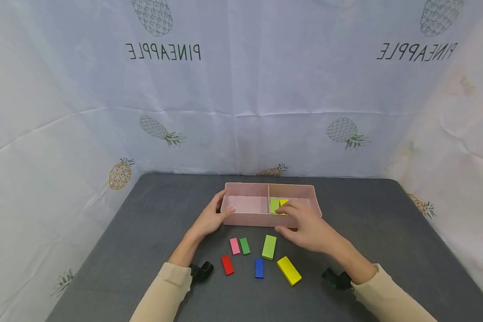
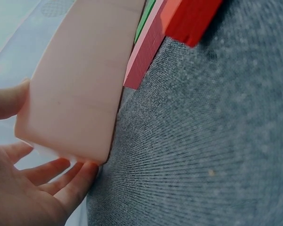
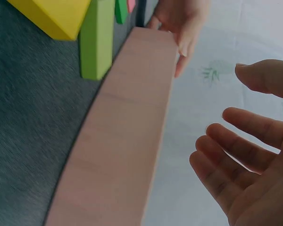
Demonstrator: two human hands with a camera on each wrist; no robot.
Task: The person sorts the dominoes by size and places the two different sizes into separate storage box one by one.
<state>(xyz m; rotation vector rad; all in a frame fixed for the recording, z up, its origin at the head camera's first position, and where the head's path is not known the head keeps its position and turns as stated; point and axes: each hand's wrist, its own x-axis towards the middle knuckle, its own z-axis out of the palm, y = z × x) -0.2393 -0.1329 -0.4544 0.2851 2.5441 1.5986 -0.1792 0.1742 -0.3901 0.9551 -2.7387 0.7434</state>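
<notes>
A pink two-compartment box [image 1: 249, 219] stands on the dark table. My left hand [image 1: 209, 220] holds its left end, the thumb at the front rim and the fingers against the end wall. Over the front of the right compartment hovers my right hand [image 1: 309, 227], its fingers spread and relaxed around nothing in the right wrist view. Inside that compartment lie a light green block [image 1: 274, 205] and a yellow block [image 1: 283, 201], the latter partly hidden by fingers. The left compartment shows only its floor.
Before the box lie a pink block [image 1: 235, 246], green block [image 1: 244, 246], light green block [image 1: 269, 247], red block [image 1: 227, 265], blue block [image 1: 259, 268] and yellow block [image 1: 289, 270]. A pineapple-print cloth [image 1: 241, 89] hangs behind the table [image 1: 177, 197].
</notes>
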